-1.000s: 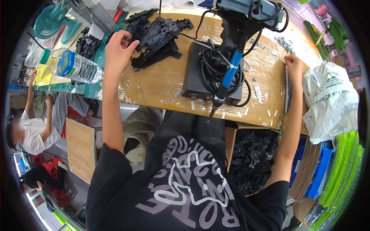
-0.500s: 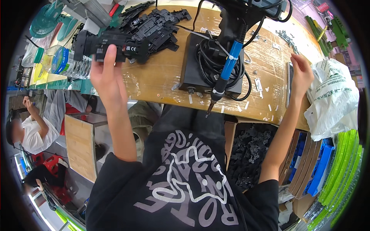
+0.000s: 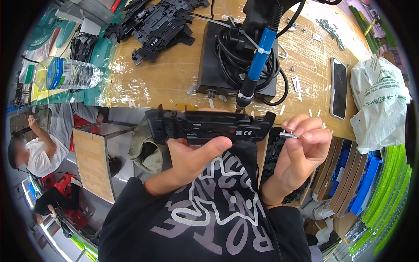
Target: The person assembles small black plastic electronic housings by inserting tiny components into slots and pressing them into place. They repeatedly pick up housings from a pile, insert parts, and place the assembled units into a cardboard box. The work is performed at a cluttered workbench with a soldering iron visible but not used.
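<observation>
In front of my chest, my left hand (image 3: 187,159) grips a long black plastic housing (image 3: 205,124) from below, its thumb across the printed face. The housing lies roughly level, with raised tabs at both ends. Just off its right end, my right hand (image 3: 303,150) pinches a small silver metal piece (image 3: 288,135) with short prongs between thumb and fingers. Beyond the housing hangs a blue and black pen-shaped tool (image 3: 260,56), tip downward; its tip is close behind the housing's upper edge. A pile of similar black plastic parts (image 3: 161,26) lies at the far left.
A black box (image 3: 211,65) with coiled cable stands mid-table. To the right are a phone (image 3: 338,87) and a white plastic bag (image 3: 377,100); a water bottle (image 3: 72,73) lies at left. Small metal parts (image 3: 329,32) are scattered at far right. Two people sit off to the left.
My left hand has brought the black housing from the far left to my chest. My right hand has come in from beside the phone, and the silver piece now shows in its fingers.
</observation>
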### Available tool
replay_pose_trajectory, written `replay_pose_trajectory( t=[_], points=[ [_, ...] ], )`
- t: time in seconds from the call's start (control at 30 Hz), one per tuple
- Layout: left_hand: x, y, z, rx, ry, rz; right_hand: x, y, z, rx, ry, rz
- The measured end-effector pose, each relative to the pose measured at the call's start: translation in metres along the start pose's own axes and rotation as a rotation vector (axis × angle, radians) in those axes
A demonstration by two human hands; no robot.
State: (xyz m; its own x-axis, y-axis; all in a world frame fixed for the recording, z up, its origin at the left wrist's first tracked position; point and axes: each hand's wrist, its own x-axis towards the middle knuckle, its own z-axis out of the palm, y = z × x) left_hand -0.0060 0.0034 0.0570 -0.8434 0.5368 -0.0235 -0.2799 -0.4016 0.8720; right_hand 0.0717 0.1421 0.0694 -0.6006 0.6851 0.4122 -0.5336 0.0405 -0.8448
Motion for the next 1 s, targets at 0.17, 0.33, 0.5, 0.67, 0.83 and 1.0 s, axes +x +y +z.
replay_pose_trajectory(
  t=[0.17,0.33,0.5,0.67,0.83,1.0],
  points=[
    [-0.001,-0.003,0.004,0.011,-0.125,0.021,-0.006,0.009,0.001,0.061,0.028,0.065],
    [-0.001,-0.007,0.002,-0.004,-0.187,0.053,-0.010,0.012,0.003,0.118,0.038,0.130],
    [0.000,-0.008,0.001,-0.008,-0.209,0.046,-0.010,0.007,0.001,0.093,-0.041,0.228],
    [0.000,-0.010,0.000,0.016,-0.227,0.064,-0.011,0.008,-0.001,0.176,0.007,0.244],
    [-0.001,-0.014,-0.003,0.040,-0.257,0.157,-0.012,0.011,0.000,0.186,0.004,0.238],
    [-0.001,-0.019,-0.008,0.093,-0.311,0.231,-0.016,0.013,0.003,0.204,0.029,0.201]
  ],
)
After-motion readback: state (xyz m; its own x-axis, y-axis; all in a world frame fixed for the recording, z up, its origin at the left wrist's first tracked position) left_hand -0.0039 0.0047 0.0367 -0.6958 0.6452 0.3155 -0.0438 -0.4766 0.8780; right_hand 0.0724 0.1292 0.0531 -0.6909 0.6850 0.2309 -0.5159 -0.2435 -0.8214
